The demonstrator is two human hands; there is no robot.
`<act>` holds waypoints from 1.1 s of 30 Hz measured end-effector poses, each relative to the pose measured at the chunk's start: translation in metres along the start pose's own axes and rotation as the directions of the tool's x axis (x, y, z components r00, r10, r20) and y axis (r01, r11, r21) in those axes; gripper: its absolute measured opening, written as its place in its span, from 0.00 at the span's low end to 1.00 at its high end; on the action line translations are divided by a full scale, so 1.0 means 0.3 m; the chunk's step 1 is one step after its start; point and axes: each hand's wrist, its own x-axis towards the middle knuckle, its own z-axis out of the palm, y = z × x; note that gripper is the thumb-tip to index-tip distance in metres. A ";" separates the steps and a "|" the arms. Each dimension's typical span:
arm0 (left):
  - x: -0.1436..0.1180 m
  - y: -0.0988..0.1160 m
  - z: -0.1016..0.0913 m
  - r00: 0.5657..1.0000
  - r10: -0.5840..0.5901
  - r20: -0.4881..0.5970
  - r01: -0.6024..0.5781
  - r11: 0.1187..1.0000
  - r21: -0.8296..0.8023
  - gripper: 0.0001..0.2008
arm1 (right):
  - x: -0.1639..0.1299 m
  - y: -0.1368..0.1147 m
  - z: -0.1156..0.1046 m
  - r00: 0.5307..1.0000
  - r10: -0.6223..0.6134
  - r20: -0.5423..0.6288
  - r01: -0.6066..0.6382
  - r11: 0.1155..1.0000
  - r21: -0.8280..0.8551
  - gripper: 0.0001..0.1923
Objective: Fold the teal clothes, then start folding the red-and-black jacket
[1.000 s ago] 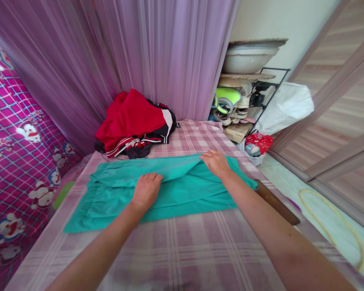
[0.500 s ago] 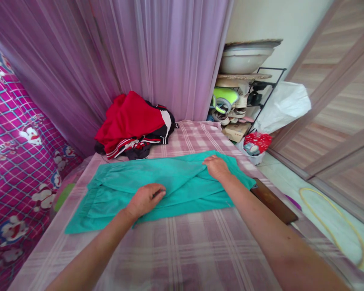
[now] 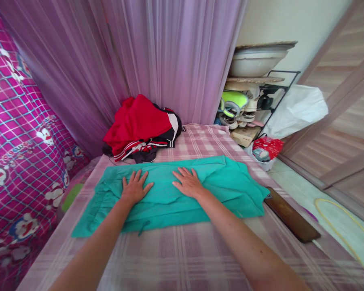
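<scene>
- Left hand (image 3: 135, 188) and right hand (image 3: 188, 182) lie flat, fingers spread, palms pressing the teal garment (image 3: 227, 190); neither grasps anything
- The garment lies spread on the plaid bedcover (image 3: 182, 254), under both palms and reaching out to either side
- It looks light, soft and limp, likely to wrinkle and slide; best pinched at hems or corners
- Red and black clothes (image 3: 142, 125) lie beyond the fingertips

a pile of red and black clothes (image 3: 142, 127) lies at the far end of the bed, on its pink plaid sheet (image 3: 200, 139), against a purple curtain (image 3: 145, 56). a magenta cartoon cloth (image 3: 18, 133) hangs at the left. right of the bed stands a shoe rack (image 3: 255, 101) with a basin (image 3: 255, 60) on top, a white bag (image 3: 297, 109) beside it and a red bag (image 3: 265, 147) below. a dark wooden board (image 3: 293, 220) lies at the bed's right edge.
</scene>
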 end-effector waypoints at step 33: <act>0.002 -0.003 -0.007 0.999 -0.034 -0.003 0.034 0.999 -0.028 0.34 | 0.048 0.062 -0.075 0.943 0.127 -0.307 -0.122 0.992 0.034 0.28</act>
